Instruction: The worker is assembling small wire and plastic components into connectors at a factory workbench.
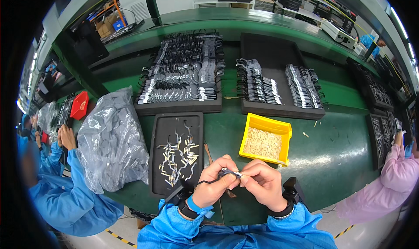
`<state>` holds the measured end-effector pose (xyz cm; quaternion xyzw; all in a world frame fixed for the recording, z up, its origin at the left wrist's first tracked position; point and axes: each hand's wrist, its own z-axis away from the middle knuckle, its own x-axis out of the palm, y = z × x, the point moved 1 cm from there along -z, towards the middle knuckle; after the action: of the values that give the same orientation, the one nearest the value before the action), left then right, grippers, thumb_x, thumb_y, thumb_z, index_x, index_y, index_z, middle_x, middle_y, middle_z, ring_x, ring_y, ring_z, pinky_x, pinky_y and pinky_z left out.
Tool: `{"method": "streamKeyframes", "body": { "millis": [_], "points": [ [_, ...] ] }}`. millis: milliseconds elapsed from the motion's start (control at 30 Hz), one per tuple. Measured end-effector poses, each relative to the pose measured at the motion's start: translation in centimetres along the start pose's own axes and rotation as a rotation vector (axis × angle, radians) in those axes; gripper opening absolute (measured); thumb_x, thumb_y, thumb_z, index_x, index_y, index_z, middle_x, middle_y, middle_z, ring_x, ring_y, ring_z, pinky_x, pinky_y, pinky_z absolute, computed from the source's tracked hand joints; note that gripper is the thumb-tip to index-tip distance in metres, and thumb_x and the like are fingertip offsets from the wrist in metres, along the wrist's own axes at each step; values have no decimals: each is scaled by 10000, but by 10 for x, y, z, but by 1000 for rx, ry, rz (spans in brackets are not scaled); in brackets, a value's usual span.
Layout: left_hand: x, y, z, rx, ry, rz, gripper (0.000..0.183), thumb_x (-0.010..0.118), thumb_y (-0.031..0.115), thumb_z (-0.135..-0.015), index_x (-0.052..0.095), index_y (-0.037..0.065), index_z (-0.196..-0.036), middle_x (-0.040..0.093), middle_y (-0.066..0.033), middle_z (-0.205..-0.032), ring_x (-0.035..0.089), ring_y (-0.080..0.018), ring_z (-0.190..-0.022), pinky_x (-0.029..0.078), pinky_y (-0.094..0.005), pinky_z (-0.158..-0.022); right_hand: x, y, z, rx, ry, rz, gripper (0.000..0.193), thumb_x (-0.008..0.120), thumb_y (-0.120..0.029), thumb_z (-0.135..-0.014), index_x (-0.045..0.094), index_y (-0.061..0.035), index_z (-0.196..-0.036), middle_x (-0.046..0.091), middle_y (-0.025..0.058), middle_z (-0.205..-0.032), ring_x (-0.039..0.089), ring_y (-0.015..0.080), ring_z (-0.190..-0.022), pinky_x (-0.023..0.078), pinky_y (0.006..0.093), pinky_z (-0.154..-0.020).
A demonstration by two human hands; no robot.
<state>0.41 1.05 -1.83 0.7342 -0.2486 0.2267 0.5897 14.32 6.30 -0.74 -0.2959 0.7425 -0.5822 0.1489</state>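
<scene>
In front of my body, both hands meet over the green bench. My left hand (216, 182) is closed around a dark, thin cable (212, 181) with a small white end piece (237, 174). The fingertips of my right hand (265, 183) pinch at that white end, partly covering it. Left of my hands lies a shallow black tray (163, 123) with loose grey cables and pale, slim pieces (176, 157). Just beyond my right hand stands a yellow bin (268, 123) filled with small cream-coloured pieces (262, 143).
Two black foam trays, one left (179, 108) and one right (273, 52), hold rows of cable parts. A clear bag (112, 140) of grey parts bulges at left, near a red bin (79, 105). Co-workers in blue (74, 201) and pink (379, 185) sit on either side.
</scene>
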Motion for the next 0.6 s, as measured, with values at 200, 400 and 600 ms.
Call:
{"method": "streamKeyframes", "body": {
  "millis": [200,400,600],
  "points": [
    [-6,0,0,13,-16,-50,70,517,27,-876,499,32,-943,406,-31,-840,446,-84,-677,352,-216,-613,1,-3,0,96,-50,-186,73,580,13,-838,597,22,-909,571,77,-893,575,116,-788,463,236,-670],
    [-5,-4,-2,18,73,-76,56,517,19,-875,505,31,-928,423,-23,-838,441,-74,-670,349,-214,-606,0,0,-5,100,-81,-216,106,593,5,-841,592,17,-946,568,77,-907,614,129,-810,488,232,-698],
    [-4,-2,-2,19,67,-101,46,513,9,-875,504,25,-917,427,-23,-836,447,-73,-675,358,-216,-615,2,-1,-4,54,-72,-124,102,592,14,-837,589,18,-940,576,81,-891,618,138,-824,491,235,-701]
  ]
}}
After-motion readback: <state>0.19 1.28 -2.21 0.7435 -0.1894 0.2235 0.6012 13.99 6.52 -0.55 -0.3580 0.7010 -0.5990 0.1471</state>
